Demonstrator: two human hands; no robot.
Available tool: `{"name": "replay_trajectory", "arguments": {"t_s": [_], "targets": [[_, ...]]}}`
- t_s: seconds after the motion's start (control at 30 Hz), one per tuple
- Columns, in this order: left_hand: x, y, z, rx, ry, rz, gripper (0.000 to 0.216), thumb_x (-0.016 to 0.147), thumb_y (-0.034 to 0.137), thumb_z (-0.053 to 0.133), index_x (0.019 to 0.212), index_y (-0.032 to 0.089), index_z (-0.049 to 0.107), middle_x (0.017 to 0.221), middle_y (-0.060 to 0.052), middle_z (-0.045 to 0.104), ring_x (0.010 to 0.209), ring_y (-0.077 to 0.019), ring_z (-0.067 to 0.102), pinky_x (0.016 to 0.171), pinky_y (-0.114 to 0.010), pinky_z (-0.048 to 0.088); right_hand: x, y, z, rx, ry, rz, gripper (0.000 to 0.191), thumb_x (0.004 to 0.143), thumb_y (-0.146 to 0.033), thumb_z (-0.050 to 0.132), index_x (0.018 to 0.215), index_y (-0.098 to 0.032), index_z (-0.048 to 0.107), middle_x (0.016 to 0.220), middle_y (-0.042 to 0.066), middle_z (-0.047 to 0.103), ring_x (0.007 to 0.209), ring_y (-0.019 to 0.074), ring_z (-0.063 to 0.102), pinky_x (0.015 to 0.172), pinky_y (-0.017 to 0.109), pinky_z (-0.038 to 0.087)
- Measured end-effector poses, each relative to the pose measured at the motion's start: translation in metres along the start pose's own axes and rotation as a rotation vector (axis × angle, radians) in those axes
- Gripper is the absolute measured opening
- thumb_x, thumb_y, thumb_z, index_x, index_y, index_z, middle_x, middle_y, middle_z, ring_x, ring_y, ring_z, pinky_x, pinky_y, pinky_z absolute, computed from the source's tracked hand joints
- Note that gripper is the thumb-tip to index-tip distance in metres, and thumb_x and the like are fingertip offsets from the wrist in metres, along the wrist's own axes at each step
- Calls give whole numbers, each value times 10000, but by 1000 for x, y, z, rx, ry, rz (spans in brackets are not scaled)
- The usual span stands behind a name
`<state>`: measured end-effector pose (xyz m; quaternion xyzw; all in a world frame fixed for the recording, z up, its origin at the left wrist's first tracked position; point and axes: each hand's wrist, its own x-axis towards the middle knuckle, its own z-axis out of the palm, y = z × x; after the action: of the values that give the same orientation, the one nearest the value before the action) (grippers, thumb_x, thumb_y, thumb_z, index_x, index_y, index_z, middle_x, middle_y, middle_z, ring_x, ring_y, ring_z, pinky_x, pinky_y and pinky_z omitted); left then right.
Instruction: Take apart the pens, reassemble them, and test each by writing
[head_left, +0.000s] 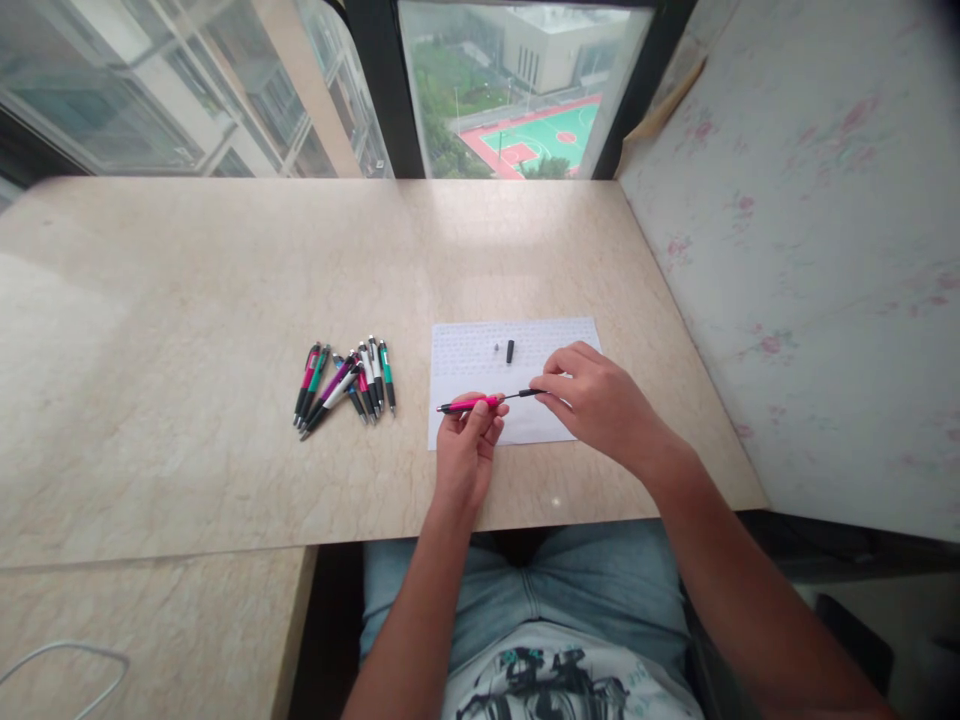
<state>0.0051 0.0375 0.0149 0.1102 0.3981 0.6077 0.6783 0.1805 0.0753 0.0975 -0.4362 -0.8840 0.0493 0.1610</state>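
My left hand point(469, 440) pinches a pink pen barrel point(469, 404) held level over a white sheet of paper point(465, 360). My right hand point(592, 395) is closed on a thin dark refill point(521, 395) that sticks out of the barrel's right end. A small black pen tip piece point(510, 351) and a tiny spring point(497, 348) lie on the paper just beyond my hands.
A pile of several click pens point(345, 385), pink, green and white, lies left of the paper on the beige marble table point(187, 350). A window runs along the far edge and a patterned wall point(810, 250) stands on the right. A white cable point(67, 665) lies at bottom left.
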Motion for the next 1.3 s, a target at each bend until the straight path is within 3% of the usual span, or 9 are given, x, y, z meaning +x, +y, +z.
{"name": "replay_trajectory", "arguments": {"t_s": [0.17, 0.37, 1.1, 1.3], "targets": [[0, -1, 1, -72, 11, -28, 255, 725, 225, 798, 925, 164, 653, 922, -54, 748, 786, -110, 709, 695, -170, 542, 14, -8, -18, -129, -35, -89, 194, 919, -131, 527, 847, -186, 699, 889, 88, 617, 900, 225, 496, 743, 344, 407], [2, 1, -2, -132, 37, -32, 232, 746, 211, 779, 923, 158, 639, 949, -70, 749, 800, -119, 715, 717, -183, 551, 12, -1, -28, -140, -20, -78, 167, 915, -163, 557, 843, -194, 705, 878, 80, 613, 902, 228, 502, 762, 352, 417], [2, 0, -8, -179, -13, -65, 228, 788, 198, 741, 974, 183, 610, 1016, -93, 742, 845, -125, 722, 740, -178, 557, 9, -4, -14, -36, -29, -49, 206, 918, -129, 536, 857, -196, 722, 874, 80, 623, 886, 216, 521, 749, 340, 443], [-1, 0, -8, -174, -11, -61, 238, 770, 193, 755, 962, 185, 615, 965, -69, 745, 851, -127, 720, 754, -185, 559, 2, -3, -14, -21, -39, -18, 124, 901, -185, 596, 898, -193, 720, 869, 78, 645, 892, 220, 547, 777, 346, 458]]}}
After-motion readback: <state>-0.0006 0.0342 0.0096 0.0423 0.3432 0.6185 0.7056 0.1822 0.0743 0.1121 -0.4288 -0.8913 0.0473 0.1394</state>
